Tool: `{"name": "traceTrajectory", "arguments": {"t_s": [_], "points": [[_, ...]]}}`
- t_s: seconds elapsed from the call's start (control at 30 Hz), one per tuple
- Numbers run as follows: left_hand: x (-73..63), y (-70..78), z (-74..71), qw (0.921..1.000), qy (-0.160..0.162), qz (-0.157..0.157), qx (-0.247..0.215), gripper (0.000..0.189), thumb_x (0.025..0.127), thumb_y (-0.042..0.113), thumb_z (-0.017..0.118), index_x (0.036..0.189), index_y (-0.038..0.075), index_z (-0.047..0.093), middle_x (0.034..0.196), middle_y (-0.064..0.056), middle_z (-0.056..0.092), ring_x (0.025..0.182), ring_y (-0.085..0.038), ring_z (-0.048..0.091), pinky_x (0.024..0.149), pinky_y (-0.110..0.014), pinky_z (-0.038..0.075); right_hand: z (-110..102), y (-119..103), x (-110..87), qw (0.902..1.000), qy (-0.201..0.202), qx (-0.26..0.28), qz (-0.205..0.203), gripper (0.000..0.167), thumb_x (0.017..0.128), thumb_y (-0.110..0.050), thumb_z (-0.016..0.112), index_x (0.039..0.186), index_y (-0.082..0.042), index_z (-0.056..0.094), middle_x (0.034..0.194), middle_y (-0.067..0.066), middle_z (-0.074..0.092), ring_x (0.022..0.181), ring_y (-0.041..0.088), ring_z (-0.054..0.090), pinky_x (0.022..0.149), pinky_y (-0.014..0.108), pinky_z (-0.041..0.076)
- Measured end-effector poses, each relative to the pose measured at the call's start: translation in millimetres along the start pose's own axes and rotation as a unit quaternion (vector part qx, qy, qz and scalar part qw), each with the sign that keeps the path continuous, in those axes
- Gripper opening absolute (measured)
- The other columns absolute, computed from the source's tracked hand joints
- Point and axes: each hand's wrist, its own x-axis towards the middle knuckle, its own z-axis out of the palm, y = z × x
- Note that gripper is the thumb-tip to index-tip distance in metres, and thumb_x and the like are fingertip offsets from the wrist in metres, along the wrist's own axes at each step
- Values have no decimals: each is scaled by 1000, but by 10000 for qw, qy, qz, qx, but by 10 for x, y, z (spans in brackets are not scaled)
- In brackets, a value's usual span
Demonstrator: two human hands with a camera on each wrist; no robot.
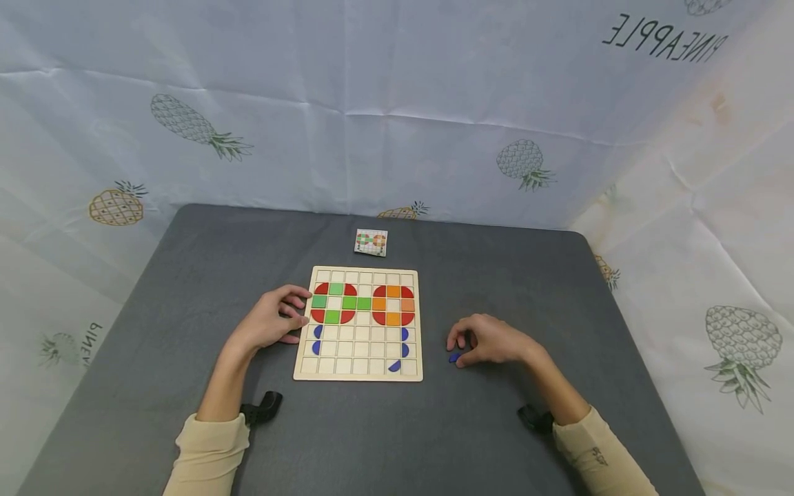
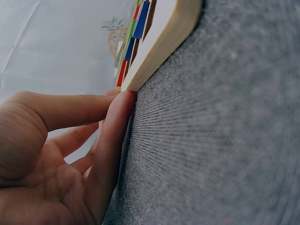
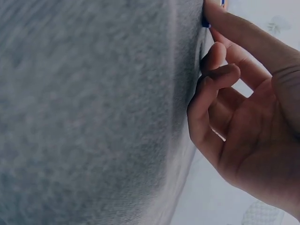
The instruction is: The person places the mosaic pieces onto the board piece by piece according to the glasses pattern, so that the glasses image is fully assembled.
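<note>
A square wooden grid board [image 1: 358, 370] lies on the table, filled in part with red, green, orange and blue pieces. Two blue half-round pieces [image 1: 317, 339] sit in its left column; several more blue ones [image 1: 405, 342] are at the lower right. My left hand [image 1: 276, 320] pinches the board's left edge, its thumb and a finger [image 2: 115, 126] meeting there in the left wrist view. Off to the right of the board, my right hand [image 1: 490, 339] holds a small blue piece [image 1: 455, 357] at the fingertips, low over the table. In the right wrist view the thumb mostly hides this blue piece [image 3: 205, 22].
Behind the board lies a small pattern card [image 1: 371, 242] with a similar coloured design. The dark grey tabletop [image 1: 484, 427] runs out on both sides, and a pineapple-print cloth [image 1: 372, 83] hangs behind and beside it. A black strap device [image 1: 263, 408] sits on each wrist.
</note>
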Motion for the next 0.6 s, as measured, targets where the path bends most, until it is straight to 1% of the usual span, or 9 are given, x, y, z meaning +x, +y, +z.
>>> {"name": "traceTrajectory", "arguments": {"t_s": [0.4,0.6], "points": [[13,-3,-5,10000,-13,-6,-44,52,99,1,74,148,0,56,126,-21,55,99,-25,59,66,-38,69,-15,76,16,9996,-33,208,-207,14,90,-15,89,101,-19,82,89,-4,66,73,3,54,65,20,48],[6,0,-9,10000,-24,-23,-62,52,99,1,74,148,1,56,125,-21,55,98,-26,59,66,-38,69,-14,75,11,9993,-96,95,-353,11,94,-16,86,103,-19,81,91,-5,66,72,2,53,65,19,48]]}}
